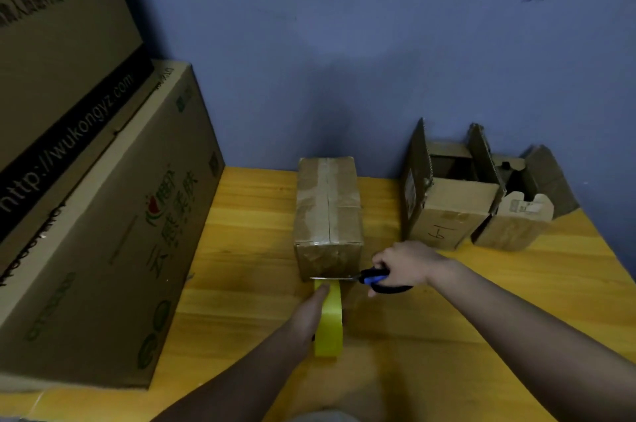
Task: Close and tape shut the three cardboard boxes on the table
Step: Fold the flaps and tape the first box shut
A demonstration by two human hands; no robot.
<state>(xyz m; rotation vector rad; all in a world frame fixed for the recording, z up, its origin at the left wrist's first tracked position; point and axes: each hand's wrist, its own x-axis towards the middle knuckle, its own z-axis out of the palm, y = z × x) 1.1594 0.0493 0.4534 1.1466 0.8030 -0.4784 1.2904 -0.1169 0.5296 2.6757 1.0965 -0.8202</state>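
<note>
A shut cardboard box (328,211) lies in the middle of the wooden table (247,235), clear tape running along its top seam. My left hand (309,313) holds a yellow tape roll (329,321) upright just in front of the box's near end. My right hand (404,266) grips blue-and-black scissors (373,278), whose blades lie across the tape between roll and box. Two more cardboard boxes stand at the back right with flaps up: one marked in pen (447,211), and a smaller one (516,215) beside it.
Two large printed cartons (103,222) are stacked at the left, taking up that side of the table. A blue wall (344,42) rises directly behind the boxes. The table's right edge runs diagonally past the open boxes.
</note>
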